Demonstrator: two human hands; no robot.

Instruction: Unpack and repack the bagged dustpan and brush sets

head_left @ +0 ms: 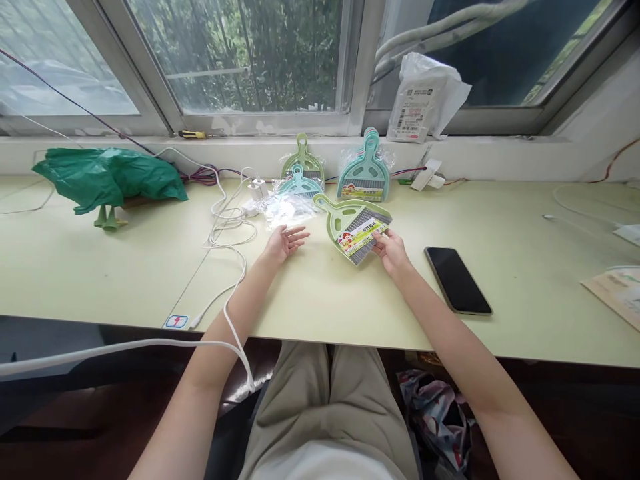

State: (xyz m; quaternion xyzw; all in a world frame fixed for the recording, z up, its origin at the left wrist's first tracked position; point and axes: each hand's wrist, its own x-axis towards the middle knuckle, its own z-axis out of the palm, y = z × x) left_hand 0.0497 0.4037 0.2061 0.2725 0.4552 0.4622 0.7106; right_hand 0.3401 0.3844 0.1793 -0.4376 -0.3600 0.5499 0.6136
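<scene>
My right hand [391, 251] grips the lower right edge of a green dustpan and brush set [345, 223], which is tilted over the table with its handle pointing up and left. A printed label crosses the grey bristles. To its left, my left hand [286, 244] is open, fingers spread, palm turned toward the set and holding nothing. Just beyond that hand lies clear crumpled plastic wrapping [290, 210]. Behind, a blue dustpan set [299, 179] and another green set [302, 157] lean near the wall. Several stacked teal sets [367, 167] stand to the right of them.
A black phone [458, 280] lies right of my right forearm. White cables [227, 233] run over the table beside my left arm. A green plastic bag [110, 177] is at the left, a white package [420, 100] on the sill, and a paper packet [617, 293] far right.
</scene>
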